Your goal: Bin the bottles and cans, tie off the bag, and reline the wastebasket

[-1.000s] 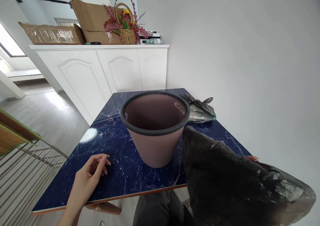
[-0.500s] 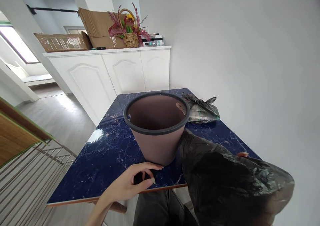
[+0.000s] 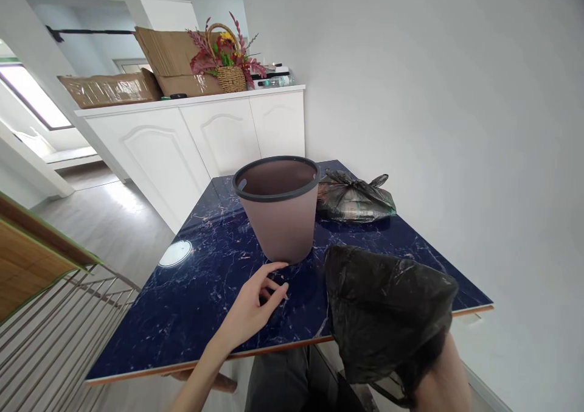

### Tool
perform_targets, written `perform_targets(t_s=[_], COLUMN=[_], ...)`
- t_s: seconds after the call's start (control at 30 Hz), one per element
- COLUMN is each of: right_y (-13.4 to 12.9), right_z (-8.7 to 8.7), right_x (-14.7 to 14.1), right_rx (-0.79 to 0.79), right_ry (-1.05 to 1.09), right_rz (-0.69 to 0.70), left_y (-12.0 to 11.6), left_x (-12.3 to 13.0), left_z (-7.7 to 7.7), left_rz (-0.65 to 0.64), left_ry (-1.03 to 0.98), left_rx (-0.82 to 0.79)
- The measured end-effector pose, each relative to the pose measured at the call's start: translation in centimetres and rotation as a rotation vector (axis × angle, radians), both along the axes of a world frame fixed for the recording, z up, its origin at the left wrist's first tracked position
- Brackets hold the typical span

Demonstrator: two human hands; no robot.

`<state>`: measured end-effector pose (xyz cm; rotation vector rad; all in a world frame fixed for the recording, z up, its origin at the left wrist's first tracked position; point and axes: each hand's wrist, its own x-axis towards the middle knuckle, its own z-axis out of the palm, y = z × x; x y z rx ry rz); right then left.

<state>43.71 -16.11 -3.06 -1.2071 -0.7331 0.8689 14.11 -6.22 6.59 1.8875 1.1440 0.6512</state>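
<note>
A mauve bin [image 3: 287, 226] with a dark rim stands upright on the blue marbled table [image 3: 201, 302]. My left hand [image 3: 262, 296] is at the foot of the bin, fingers apart and curved, with a fingertip at its base and nothing held. To the right, a black plastic bag [image 3: 387, 302] hangs over the table's front edge. My right hand [image 3: 438, 363] is at the bag's lower right end; its fingers are hidden in or behind the plastic. A tied dark bag [image 3: 360, 202] with things inside lies behind, right of the bin.
White cabinets [image 3: 159, 156] stand beyond the table, bearing cardboard boxes [image 3: 114, 89], a flower basket [image 3: 231, 78] and a plastic bottle [image 3: 278, 81]. A metal rack [image 3: 91, 314] is at the left, and a wall rises on the right.
The bin has moved back, away from me, and my left hand has moved forward with its base. The black bag has drawn in leftward, and more of my right wrist shows.
</note>
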Motion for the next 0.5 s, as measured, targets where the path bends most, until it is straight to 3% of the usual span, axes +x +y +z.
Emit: perform_targets(t_s=[0.1,0.23,0.37,0.5], right_y=[-0.2,0.1,0.2,0.0], right_z=[0.9,2.3,4.2,5.8], right_x=[-1.9,-2.9,-2.8,-2.4], right_rx=[0.028,0.029,-0.03,0.006], right_ry=[-0.059,-0.096,0.104,0.2], right_rz=[0.013,0.047,0.011,-0.017], left_y=[-2.3,-5.3,-5.8,-4.5], left_x=[1.8,4.4,6.1,6.1], left_z=[1.7,3.9,4.2,4.5], left_rz=[-0.105,-0.321,-0.321,-0.206], left_ry=[-0.01,0.092,0.175,0.044], left_rx=[0.147,0.161,0.296,0.282])
